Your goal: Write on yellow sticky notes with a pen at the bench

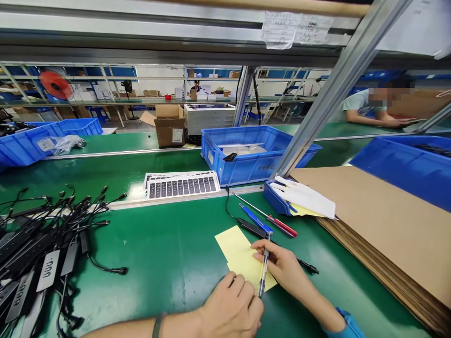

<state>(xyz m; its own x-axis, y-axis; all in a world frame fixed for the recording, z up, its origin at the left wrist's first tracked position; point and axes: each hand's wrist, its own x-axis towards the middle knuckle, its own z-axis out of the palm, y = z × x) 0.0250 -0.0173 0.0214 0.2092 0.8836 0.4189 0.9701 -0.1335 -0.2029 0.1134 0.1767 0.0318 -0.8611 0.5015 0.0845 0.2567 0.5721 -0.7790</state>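
Left hand (230, 303) sits on the yellow paper (243, 253), fingers loosely curled, pinning it, nothing gripped. Right hand (280, 267) is closed on a pen (264, 267). Pen's long axis is near vertical in frame, tilted slightly, tip down at the paper's lower edge; can't tell if the tip touches. Paper lies bottom centre, long axis diagonal, upper left to lower right, loose on the green bench (158, 291).

Risks: if the left hand eases off, paper can slide on the smooth mat and the pen can skid into a stray mark. Right forearm is close to a black plug (308, 266); a snag could drag its black adapter (252, 228) toward the red screwdriver (282, 226).
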